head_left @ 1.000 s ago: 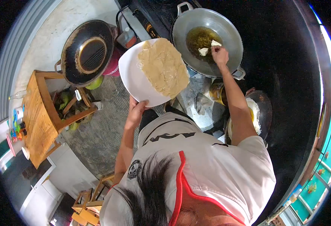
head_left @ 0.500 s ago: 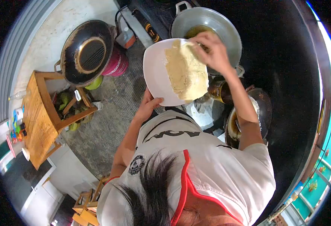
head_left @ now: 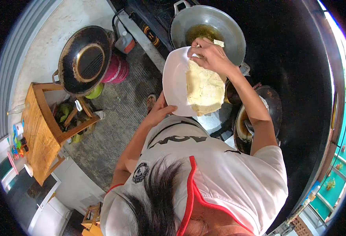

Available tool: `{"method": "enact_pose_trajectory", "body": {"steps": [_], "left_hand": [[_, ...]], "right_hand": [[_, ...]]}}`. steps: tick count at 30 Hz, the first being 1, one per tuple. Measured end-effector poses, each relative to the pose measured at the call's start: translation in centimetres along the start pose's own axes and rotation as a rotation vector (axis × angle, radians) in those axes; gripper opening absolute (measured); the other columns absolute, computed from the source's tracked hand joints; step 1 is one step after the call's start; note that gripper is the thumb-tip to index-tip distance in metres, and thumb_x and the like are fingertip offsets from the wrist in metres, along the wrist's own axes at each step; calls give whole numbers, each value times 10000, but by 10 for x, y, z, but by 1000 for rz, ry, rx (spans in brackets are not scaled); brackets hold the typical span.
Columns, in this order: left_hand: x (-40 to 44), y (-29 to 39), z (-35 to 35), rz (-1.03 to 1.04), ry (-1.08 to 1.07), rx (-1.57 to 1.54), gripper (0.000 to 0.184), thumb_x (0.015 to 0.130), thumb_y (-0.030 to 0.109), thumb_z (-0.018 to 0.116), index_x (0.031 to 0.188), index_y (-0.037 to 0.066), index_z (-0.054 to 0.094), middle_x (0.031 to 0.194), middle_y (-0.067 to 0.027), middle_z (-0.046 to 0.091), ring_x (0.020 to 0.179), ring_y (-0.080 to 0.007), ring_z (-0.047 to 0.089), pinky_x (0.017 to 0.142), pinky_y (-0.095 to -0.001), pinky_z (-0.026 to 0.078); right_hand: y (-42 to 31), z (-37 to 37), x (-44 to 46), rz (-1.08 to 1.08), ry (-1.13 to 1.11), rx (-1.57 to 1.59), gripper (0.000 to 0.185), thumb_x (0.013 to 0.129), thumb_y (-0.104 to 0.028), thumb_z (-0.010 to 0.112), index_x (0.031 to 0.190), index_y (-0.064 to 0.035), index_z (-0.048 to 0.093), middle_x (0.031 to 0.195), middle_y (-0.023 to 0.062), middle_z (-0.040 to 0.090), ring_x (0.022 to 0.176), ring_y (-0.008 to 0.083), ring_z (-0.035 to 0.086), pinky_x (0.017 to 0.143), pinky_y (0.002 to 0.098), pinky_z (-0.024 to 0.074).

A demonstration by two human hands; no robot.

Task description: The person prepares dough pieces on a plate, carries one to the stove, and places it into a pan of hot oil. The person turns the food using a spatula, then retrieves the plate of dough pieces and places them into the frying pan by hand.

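My left hand is closed on the lower rim of a white plate, thumb on top. On the plate's right side lies a pale yellow, tofu-like slab with visible cut lines. At the slab's upper edge, my right hand has its fingers curled together; what they grip is hidden. A small pale piece shows just beyond that hand, against the wok; I cannot tell whether it is held or lying there. Behind the plate is a grey metal wok with yellowish oil in its bottom.
A second pan with dark liquid and a utensil sits to the right. At left, a large black wok stands above a pink container. A wooden table stands lower left, on a grey floor.
The plate has shifted right in view. My right hand has moved left to the slab's upper edge, and a pale piece now shows beyond it.
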State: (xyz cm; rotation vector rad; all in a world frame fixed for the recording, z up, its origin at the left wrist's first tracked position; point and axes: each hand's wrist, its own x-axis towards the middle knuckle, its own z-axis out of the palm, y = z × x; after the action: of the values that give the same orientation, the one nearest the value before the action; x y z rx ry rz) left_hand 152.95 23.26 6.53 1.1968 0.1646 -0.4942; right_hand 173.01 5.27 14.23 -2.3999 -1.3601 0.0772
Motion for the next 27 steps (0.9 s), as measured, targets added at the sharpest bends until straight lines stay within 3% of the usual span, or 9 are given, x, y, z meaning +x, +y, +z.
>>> {"method": "enact_pose_trajectory", "body": {"steps": [10,16,19,22,23,27], "left_hand": [[4,-15,2,12,32,-77,753,759,48,552,1385,120,140,1177,-20,446,968,-114,492,721,-256,457],[6,-19,4,23,60,-103,721,762,85,560,1369,121,173,1161,-23,458,955,-122,499,720,-254,452],[6,-24,6,16,90,-121,700,762,107,566,1358,121,201,1132,-21,473,940,-123,502,719,-253,450],[4,-29,9,-11,131,-170,678,759,110,568,1345,118,228,1115,-20,482,930,-125,505,718,-252,447],[4,-31,9,-21,146,-192,671,757,109,568,1340,116,237,1111,-19,485,928,-125,506,717,-251,445],[2,-48,0,-25,189,-257,668,749,86,563,1334,112,241,1127,-25,478,939,-138,514,718,-267,451]], "right_hand": [[-7,-5,-13,-8,-26,78,91,774,-104,574,823,-56,514,771,92,530,797,284,534,673,388,462],[-7,-9,-28,-54,83,169,60,790,-55,571,827,-32,531,758,89,558,710,231,559,618,324,472],[0,-10,-42,62,112,276,139,789,-27,568,926,-27,587,806,96,594,719,188,579,618,297,481],[21,-18,-51,282,289,243,269,794,-14,563,1058,-44,604,857,99,621,733,149,589,647,281,490],[33,-17,-53,324,401,278,314,788,-81,576,1101,-68,594,821,140,629,700,215,609,652,316,480],[126,26,-62,428,384,69,170,763,-70,598,924,-36,639,822,170,631,717,303,613,650,361,487]]}}
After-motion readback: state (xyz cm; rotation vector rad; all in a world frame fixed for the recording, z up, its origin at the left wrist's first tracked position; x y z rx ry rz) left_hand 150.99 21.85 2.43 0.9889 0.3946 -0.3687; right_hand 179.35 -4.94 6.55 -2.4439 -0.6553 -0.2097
